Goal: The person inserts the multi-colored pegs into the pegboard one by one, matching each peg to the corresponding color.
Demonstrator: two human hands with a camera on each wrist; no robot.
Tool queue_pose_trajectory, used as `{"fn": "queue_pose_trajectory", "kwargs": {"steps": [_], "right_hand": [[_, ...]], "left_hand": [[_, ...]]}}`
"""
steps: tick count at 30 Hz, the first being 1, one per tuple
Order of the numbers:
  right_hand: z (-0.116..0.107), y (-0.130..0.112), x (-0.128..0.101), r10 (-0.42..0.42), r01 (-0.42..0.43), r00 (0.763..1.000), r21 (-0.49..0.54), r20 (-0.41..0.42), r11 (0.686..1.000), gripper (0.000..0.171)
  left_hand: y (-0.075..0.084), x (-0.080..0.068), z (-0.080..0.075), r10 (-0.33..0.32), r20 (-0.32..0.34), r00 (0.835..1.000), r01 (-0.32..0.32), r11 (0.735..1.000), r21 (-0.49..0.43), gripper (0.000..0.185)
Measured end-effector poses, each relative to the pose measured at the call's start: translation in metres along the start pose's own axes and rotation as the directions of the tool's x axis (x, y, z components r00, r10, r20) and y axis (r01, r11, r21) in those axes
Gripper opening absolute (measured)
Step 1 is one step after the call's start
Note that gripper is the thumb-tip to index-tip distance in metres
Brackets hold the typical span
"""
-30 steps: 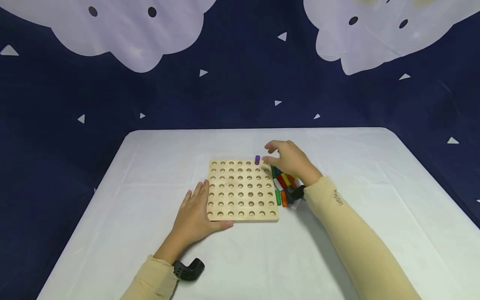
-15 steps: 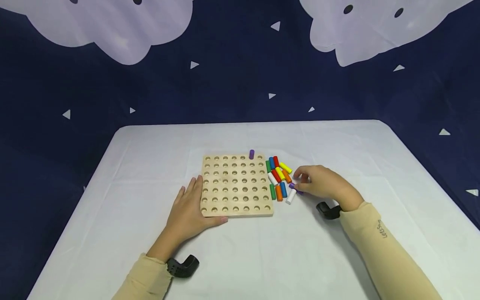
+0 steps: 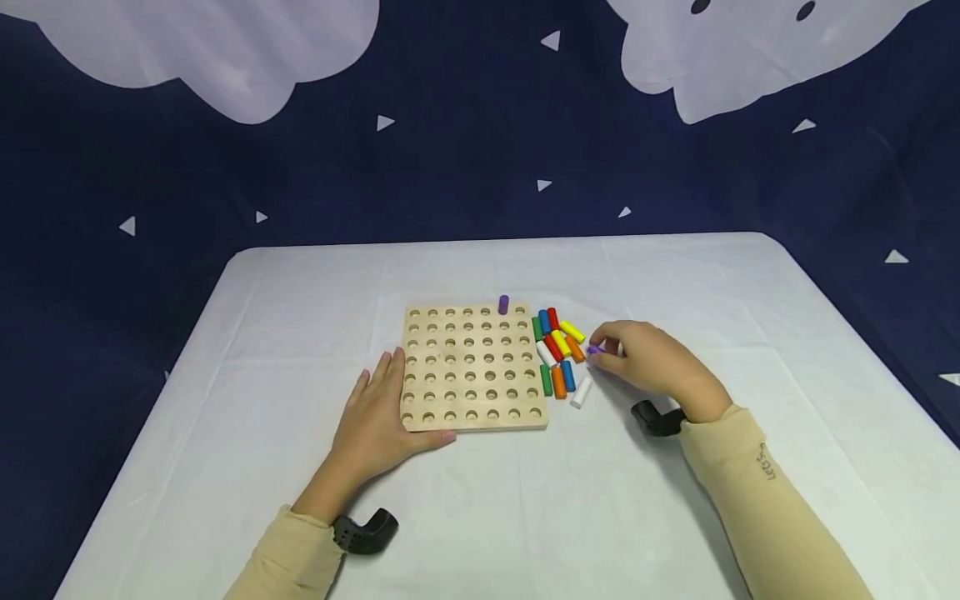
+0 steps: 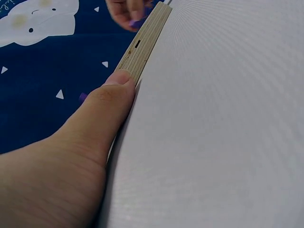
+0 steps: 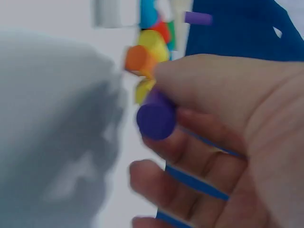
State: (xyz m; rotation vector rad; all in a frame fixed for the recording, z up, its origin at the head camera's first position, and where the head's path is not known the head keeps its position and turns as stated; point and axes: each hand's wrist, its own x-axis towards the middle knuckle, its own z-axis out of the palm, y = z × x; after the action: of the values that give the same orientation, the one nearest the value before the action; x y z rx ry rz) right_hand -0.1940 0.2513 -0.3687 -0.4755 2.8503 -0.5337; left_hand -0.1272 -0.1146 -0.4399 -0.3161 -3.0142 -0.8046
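Your right fingers (image 5: 161, 187) pinch a purple cylinder (image 5: 156, 118); multicoloured cylinders (image 3: 561, 344) separate it from the square wooden board (image 3: 478, 367) your straight left fingers (image 3: 381, 379) touch.

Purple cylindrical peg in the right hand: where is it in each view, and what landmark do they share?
Head: purple cylindrical peg, right of centre, in the right hand.
Left wrist: peg near the top edge, slightly left of centre.
Right wrist: peg near the middle.
Shared landmark: the right hand holding it.

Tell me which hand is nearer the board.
Left. The left hand touches the board along its left and near edges; the right hand is off its right side, past the loose pegs, pinching a purple peg.
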Motion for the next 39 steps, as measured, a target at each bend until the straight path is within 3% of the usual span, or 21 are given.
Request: {"fn": "queue_pose_trajectory", "kwargs": {"steps": [6, 12, 22, 34, 39], "right_hand": [[-0.004, -0.007, 0.027, 0.026, -0.010, 0.996, 0.190, -0.082, 0.982, 0.022], [-0.003, -0.024, 0.056, 0.044, -0.002, 0.989, 0.286, -0.140, 0.958, 0.023], [0.004, -0.038, 0.087, 0.075, -0.025, 0.985, 0.300, -0.156, 0.954, 0.020], [0.012, -0.046, 0.097, 0.020, 0.018, 0.987, 0.233, -0.160, 0.972, 0.018], [0.010, -0.049, 0.097, 0.027, 0.000, 0.988, 0.178, -0.151, 0.984, 0.019]], "left_hand": [[-0.003, -0.001, 0.002, -0.017, -0.002, 1.000, 0.017, 1.000, -0.013, 0.145], [-0.003, -0.002, 0.006, -0.012, -0.022, 1.000, 0.011, 1.000, -0.017, 0.146], [0.000, -0.001, 0.005, -0.006, -0.017, 1.000, 0.006, 1.000, -0.012, 0.145], [0.000, 0.001, 0.002, -0.003, -0.017, 1.000, 0.003, 1.000, 0.008, 0.146], [0.001, 0.001, 0.001, -0.003, -0.012, 1.000, 0.003, 1.000, 0.007, 0.145]]}}
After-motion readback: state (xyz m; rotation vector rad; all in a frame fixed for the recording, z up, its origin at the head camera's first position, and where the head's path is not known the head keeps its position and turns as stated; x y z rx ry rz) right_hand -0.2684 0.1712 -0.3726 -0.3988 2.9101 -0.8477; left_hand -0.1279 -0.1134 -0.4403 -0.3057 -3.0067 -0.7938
